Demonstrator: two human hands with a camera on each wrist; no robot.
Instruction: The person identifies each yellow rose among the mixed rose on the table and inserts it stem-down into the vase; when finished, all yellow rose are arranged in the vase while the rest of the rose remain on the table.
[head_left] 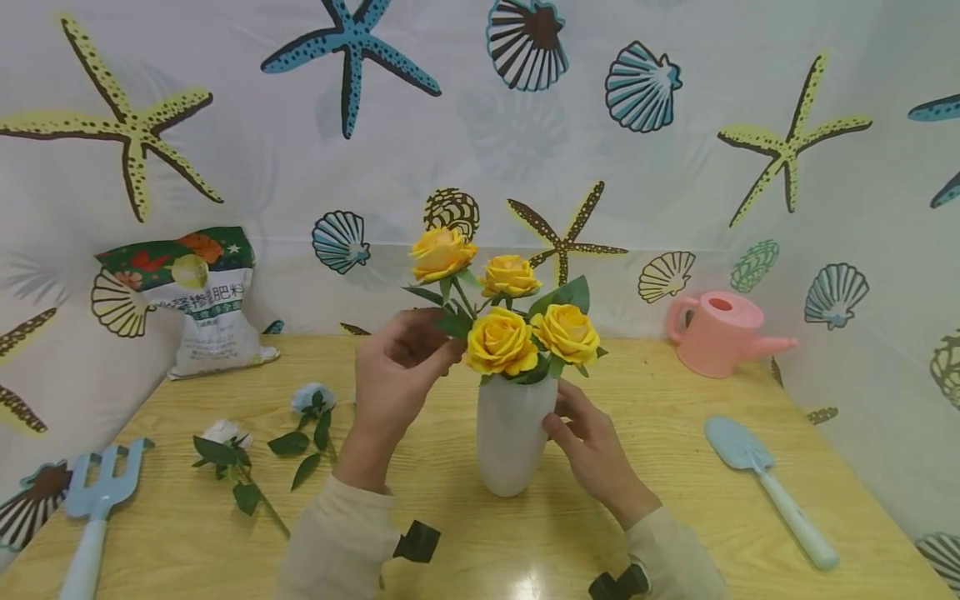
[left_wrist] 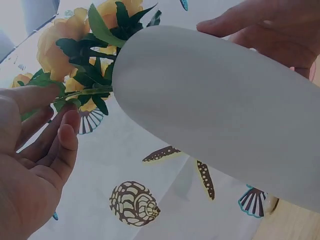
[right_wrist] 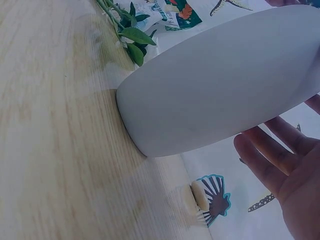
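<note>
A white vase [head_left: 513, 437] stands upright on the wooden table [head_left: 675, 433] and holds several yellow roses [head_left: 501, 340]. My left hand [head_left: 438, 337] reaches in from the left and pinches a green rose stem [left_wrist: 87, 92] just above the vase's mouth, thumb on top and fingers [left_wrist: 67, 131] beneath. My right hand [head_left: 558, 417] rests with straight fingers against the right side of the vase [right_wrist: 220, 85]. In the right wrist view the palm [right_wrist: 295, 185] lies open beside the vase. The right hand [left_wrist: 260, 30] also shows on the vase wall [left_wrist: 215, 105] in the left wrist view.
Two loose pale roses [head_left: 225, 435] [head_left: 311, 398] with leafy stems lie left of the vase. A fertiliser bag [head_left: 204, 300] leans at the back left, a pink watering can [head_left: 716, 332] at the back right. A blue hand fork [head_left: 97, 500] lies left, a blue trowel [head_left: 765, 483] right.
</note>
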